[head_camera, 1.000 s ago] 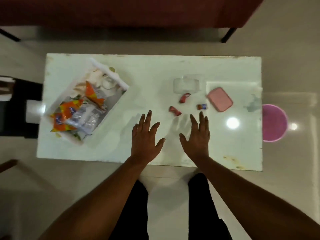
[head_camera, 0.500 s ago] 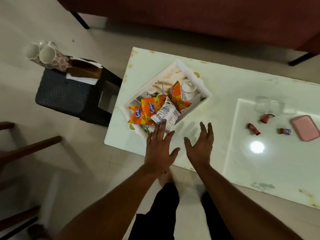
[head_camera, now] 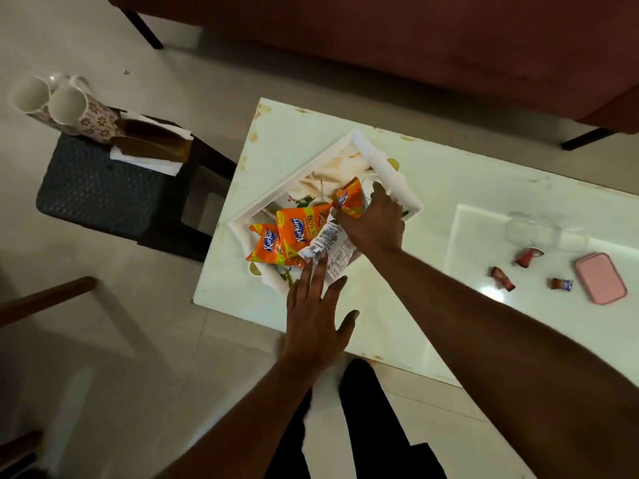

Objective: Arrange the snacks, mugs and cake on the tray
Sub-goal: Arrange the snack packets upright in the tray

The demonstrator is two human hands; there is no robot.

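Note:
A white tray (head_camera: 297, 174) sits askew on the left end of the white table (head_camera: 449, 188). In it lie orange Kurkure packets (head_camera: 297, 229), a smaller orange packet (head_camera: 349, 198) and a silver-white packet (head_camera: 332, 243). My right hand (head_camera: 373, 223) lies palm down over the packets in the tray, its thumb by the small orange packet; its grip is hidden. My left hand (head_camera: 314, 319) has its fingers spread, with the fingertips on the silver-white packet at the tray's near corner. Two floral mugs (head_camera: 65, 105) and brown cake slices (head_camera: 152, 143) stand on a dark stool (head_camera: 100, 188) left of the table.
On the right part of the table lie a pink lidded box (head_camera: 600, 278), three small wrapped sweets (head_camera: 503, 278) and a clear container (head_camera: 529, 233). A red sofa (head_camera: 415, 46) runs behind the table. A wooden chair rail (head_camera: 45, 299) is at the left.
The view has swung left from the table's middle to the tray. Both hands have moved forward: the right one onto the packets in the tray, the left one to the silver-white packet.

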